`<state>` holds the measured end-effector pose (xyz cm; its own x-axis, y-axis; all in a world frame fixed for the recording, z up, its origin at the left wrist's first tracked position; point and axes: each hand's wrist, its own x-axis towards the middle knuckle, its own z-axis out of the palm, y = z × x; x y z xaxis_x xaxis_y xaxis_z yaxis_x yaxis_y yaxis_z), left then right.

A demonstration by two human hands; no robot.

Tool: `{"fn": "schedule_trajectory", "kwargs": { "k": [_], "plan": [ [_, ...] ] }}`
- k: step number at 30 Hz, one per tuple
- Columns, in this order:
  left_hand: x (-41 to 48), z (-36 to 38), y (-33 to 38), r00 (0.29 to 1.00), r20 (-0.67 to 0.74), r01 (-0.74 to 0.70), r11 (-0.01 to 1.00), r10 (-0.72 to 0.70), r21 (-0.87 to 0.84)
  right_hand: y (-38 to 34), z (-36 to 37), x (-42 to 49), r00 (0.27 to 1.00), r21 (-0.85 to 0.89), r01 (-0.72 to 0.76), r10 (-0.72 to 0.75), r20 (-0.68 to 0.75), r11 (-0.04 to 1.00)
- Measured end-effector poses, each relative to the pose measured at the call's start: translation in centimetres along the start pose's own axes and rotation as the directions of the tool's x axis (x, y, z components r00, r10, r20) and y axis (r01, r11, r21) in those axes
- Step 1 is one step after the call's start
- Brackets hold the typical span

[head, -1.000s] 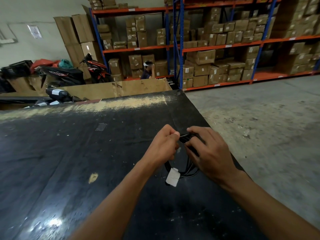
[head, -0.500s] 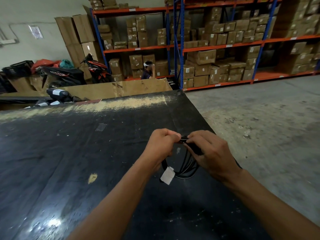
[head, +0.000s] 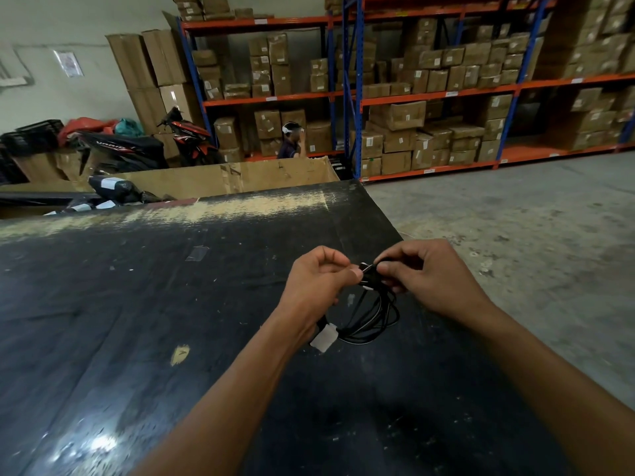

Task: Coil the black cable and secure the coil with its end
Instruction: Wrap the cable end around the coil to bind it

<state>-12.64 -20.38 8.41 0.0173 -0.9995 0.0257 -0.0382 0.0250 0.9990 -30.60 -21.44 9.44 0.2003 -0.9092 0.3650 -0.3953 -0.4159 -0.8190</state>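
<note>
While hands pinch, glossy black cable (head: 372,319), looped

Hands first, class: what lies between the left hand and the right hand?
In the head view, the top of the coiled black cable spans the gap, pinched by left hand and right hand; loops hang below.

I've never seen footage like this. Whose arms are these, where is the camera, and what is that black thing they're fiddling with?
No machine here: a person wears a camera on the head, so you look down along their own two arms. The left hand and the right hand meet above a black table in a warehouse. Between them they pinch the top of a coiled black cable, whose loops hang down toward the table. A small white tag dangles from the coil. Each hand's grip is closed on the cable. Behind stand shelves of cardboard boxes.
</note>
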Motion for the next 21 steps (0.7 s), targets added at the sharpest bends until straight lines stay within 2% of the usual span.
{"fn": "schedule_trajectory", "kwargs": {
  "k": [4,8,12,17,21],
  "plan": [
    [-0.2,-0.1,0.2,0.997,0.058,-0.054,0.998,0.055,-0.017,-0.2,-0.5,0.1,0.997,0.026,-0.052,0.051,0.051,0.998],
    [-0.3,-0.3,0.5,0.995,0.074,-0.073,0.997,0.074,-0.018,-0.1,-0.6,0.1,0.996,0.012,0.006,-0.007,0.085,1.000],
    [-0.3,-0.2,0.6,0.996,0.037,-0.085,0.996,0.085,-0.003,0.1,-0.6,0.1,0.996,-0.096,0.086,-0.083,0.040,0.992],
    [-0.2,0.4,0.3,0.990,-0.073,-0.116,0.991,0.120,0.061,0.3,0.4,-0.4,0.977,-0.224,0.183,-0.202,-0.065,0.957],
    [-0.1,0.5,0.0,0.983,-0.102,-0.144,0.986,0.152,0.081,0.7,0.7,-0.2,0.978,-0.194,0.169,-0.189,-0.088,0.966]
  ]
}}
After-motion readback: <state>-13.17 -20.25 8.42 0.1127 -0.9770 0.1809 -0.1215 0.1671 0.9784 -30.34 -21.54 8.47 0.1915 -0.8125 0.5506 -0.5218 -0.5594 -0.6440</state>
